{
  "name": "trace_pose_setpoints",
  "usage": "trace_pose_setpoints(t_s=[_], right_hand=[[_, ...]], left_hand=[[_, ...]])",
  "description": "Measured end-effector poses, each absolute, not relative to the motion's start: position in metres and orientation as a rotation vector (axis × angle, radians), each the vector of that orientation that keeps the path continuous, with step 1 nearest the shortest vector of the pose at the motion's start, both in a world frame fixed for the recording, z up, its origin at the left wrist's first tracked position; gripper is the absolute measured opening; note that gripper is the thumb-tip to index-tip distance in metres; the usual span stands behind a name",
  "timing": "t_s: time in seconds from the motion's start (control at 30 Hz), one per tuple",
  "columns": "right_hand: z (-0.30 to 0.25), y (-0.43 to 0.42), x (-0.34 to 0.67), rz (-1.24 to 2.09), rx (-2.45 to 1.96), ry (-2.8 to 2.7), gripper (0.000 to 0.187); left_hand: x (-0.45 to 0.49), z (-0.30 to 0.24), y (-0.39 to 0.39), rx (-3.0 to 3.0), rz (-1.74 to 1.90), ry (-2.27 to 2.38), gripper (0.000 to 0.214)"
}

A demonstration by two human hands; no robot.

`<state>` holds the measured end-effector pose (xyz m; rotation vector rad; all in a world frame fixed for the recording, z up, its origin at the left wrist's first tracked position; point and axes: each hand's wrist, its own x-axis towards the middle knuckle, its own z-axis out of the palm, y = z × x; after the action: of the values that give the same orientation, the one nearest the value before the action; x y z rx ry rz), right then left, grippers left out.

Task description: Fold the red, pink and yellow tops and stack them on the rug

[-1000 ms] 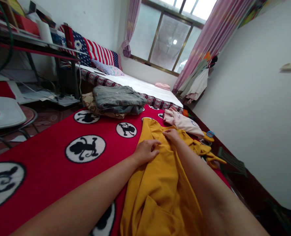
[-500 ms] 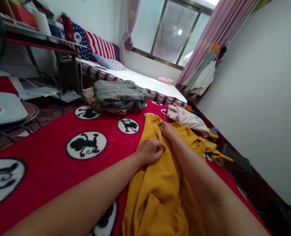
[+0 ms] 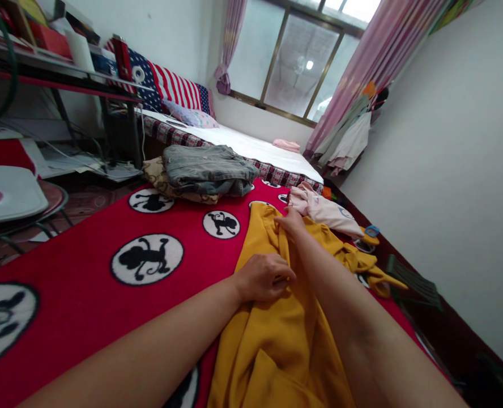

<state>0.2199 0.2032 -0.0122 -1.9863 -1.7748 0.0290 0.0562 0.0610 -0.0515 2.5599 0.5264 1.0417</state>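
Observation:
A mustard-yellow garment [image 3: 272, 351] lies spread lengthwise on the red blanket, its near end running out of view at the bottom. Part of it trails off to the right in a crumpled strip. My left hand [image 3: 265, 277] is closed, thumb and fingers pinched on the cloth around the middle of the garment. Farther up, my right hand [image 3: 293, 222] grips a fold near the garment's far end; its fingertips are partly hidden in the cloth. Just beyond the right hand lies a pale pink garment [image 3: 328, 214] with a print.
The red blanket [image 3: 81, 255] bears black monkey figures in white circles. Folded grey-blue denim clothes [image 3: 209, 170] lie on a tan patterned cloth. A white-covered bed [image 3: 251, 144] stands by the window. At left are a cluttered desk [image 3: 64, 82] and a chair [image 3: 9, 195].
My left hand has shifted slightly right and down along the yellow garment, its fingers curled tighter. The right hand stays near the garment's far end, moved slightly. The camera view has tilted a little upward.

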Motion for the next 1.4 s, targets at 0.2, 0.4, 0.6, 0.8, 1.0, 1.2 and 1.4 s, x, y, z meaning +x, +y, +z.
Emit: trace_pose_setpoints(t_s=[0.2, 0.4, 0.6, 0.8, 1.0, 1.2, 1.4], right_hand=[[-0.002, 0.215, 0.209, -0.332, -1.948, -1.774, 0.028], [-0.014, 0.213, 0.200, -0.107, -1.919, -2.140, 0.028], [-0.002, 0.135, 0.228, 0.132, -1.566, -2.175, 0.036], [0.019, -0.026, 0.232, 0.594, -1.325, -2.228, 0.016], [0.002, -0.129, 0.205, 0.689, -1.570, -2.267, 0.018], [0.005, -0.142, 0.203, 0.620, -1.494, -2.025, 0.012], [0.032, -0.136, 0.211, 0.683, -1.739, -1.999, 0.030]], left_hand=[[0.057, -0.052, 0.059, 2.385, 1.198, 0.675, 0.025], [0.055, -0.058, 0.072, 2.191, 1.325, 1.086, 0.021], [0.054, -0.066, 0.083, 2.166, 1.217, 1.068, 0.042], [0.053, -0.063, 0.083, 2.182, 1.176, 1.011, 0.046], [0.052, -0.059, 0.083, 2.164, 1.183, 0.972, 0.045], [0.049, -0.056, 0.079, 2.084, 1.313, 0.796, 0.041], [0.030, -0.017, 0.069, 2.039, 0.935, 0.550, 0.025]])
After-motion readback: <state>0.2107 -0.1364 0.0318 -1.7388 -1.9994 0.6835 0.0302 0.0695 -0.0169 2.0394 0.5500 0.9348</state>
